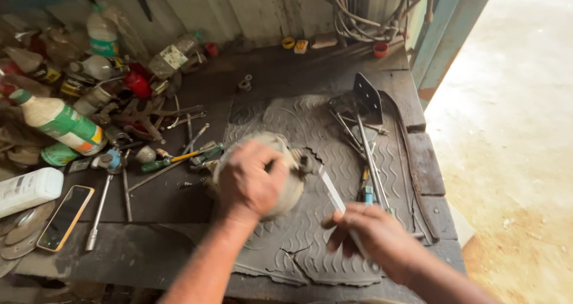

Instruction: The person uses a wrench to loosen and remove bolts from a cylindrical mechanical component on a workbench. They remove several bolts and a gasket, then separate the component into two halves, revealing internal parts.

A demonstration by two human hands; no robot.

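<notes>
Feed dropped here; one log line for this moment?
left hand: on round metal housing | right hand: holds flat tool at housing | surface: cracked rubber mat

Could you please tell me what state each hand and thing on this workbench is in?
left hand: closed over the round grey metal part, steadying it.
right hand: gripping a slim pale tool pointed at the part.
rubber mat: cracked and torn.
phone: lying flat, screen dark.
green-labelled bottle: on its side, capped.
green-handled screwdriver: lying loose.

Dark, grimy wooden workbench (179, 256) set against a corrugated metal wall (239, 5); right of the bench, a teal door frame (444, 35) and sunlit concrete floor (513, 137).
</notes>
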